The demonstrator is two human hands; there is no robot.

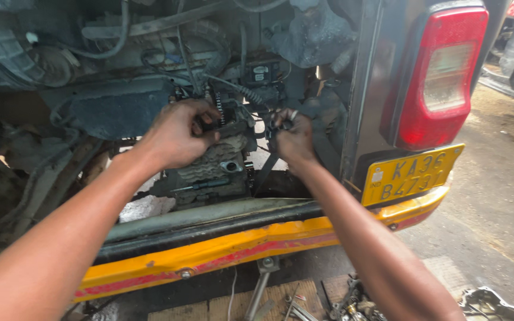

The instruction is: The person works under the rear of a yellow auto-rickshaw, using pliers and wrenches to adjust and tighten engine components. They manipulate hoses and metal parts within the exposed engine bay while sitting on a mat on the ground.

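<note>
Greasy metal all round: both my hands are deep in the open engine bay at the back of the vehicle.

My left hand (176, 134) is curled tight over a dark sprung part (221, 113) on top of the engine block (215, 160), while my right hand (292, 138) pinches a small fitting (285, 120) just beside it, near the black cables (242, 89). I judge this a loosening or fitting step, and the next move calls for a steady grip and a careful pull. Both arms reach straight forward over the yellow bumper (239, 244), wrists level. The red tail lamp (441, 77) sits to the right; loose tools (352, 303) lie on the ground.
</note>
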